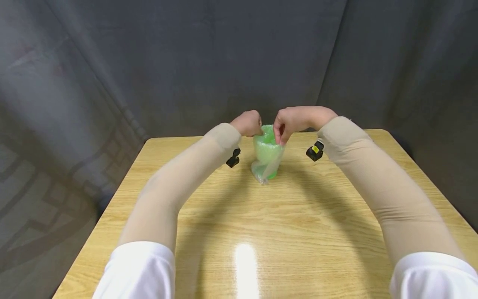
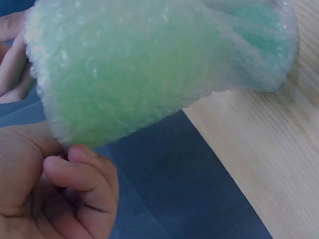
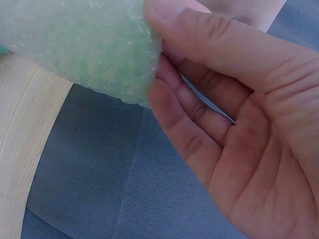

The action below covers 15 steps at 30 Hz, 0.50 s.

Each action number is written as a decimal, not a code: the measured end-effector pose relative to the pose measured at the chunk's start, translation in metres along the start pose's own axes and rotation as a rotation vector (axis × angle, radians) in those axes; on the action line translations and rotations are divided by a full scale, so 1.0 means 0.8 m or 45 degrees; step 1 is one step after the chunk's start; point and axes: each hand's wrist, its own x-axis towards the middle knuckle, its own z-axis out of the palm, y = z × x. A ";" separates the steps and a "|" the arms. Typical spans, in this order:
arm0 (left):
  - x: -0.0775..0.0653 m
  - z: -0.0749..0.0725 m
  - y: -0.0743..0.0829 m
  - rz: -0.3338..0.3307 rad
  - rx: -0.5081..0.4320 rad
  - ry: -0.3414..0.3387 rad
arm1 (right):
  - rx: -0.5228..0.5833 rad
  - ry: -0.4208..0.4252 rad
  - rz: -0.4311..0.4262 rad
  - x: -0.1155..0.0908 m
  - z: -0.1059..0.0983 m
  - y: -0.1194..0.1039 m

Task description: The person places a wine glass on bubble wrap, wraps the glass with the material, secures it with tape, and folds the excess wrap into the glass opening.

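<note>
A green, cup-shaped thing [image 1: 268, 139] stands upright near the far edge of the table, wrapped in clear bubble wrap [image 2: 124, 69]. Its wide top faces up, and loose wrap bunches around its lower part. On the left side of the top edge, my left hand [image 1: 249, 123] pinches the wrap between thumb and fingers. Opposite it, my right hand [image 1: 296, 119] pinches the wrap's edge at the right front. The right wrist view shows that thumb [image 3: 167, 12] on one side of the wrap and the fingers on the other.
The wooden table [image 1: 291, 216] extends toward me, with a bright light reflection at its near part. Dark grey curtains [image 1: 194, 62] hang behind and on both sides. Black wrist cameras [image 1: 315, 152] sit under both wrists.
</note>
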 end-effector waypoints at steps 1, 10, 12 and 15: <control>0.000 -0.001 0.000 -0.008 0.009 -0.002 | 0.000 0.001 -0.002 0.000 0.000 0.000; -0.009 -0.015 -0.001 -0.005 -0.082 -0.005 | -0.036 0.047 -0.002 -0.008 0.000 0.000; -0.013 -0.021 0.000 0.007 -0.121 -0.007 | -0.034 0.067 -0.031 -0.011 -0.001 0.001; -0.023 -0.032 0.000 0.025 -0.170 0.020 | -0.003 0.121 -0.075 -0.019 -0.002 0.002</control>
